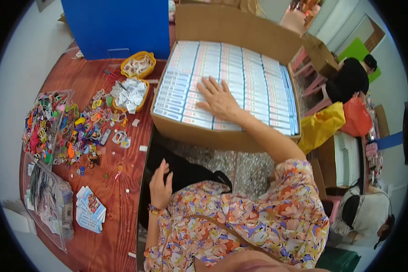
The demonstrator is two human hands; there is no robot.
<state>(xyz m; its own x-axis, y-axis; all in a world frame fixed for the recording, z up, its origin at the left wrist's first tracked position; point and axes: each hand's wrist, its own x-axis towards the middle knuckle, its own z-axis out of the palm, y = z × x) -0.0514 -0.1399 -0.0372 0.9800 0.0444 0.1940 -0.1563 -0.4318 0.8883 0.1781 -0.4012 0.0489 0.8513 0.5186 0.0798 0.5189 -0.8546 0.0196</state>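
Observation:
My right hand (220, 100) lies flat, fingers spread, on top of rows of thin white-and-blue printed packs (231, 68). They stand tightly packed in a large open cardboard box (199, 131) in front of me. My left hand (161, 186) hangs by the edge of the wooden table, fingers stretched and slightly apart, with nothing visible in it. Near it on the table lies a small fan of printed cards (89, 209).
Left, the red-brown table (122, 226) bears a heap of colourful trinkets (84, 129), a clear bin (50, 204), and yellow baskets (148, 75) beneath a blue panel (118, 27). Right are yellow (324, 124) and red bags (356, 115), and two people (349, 81).

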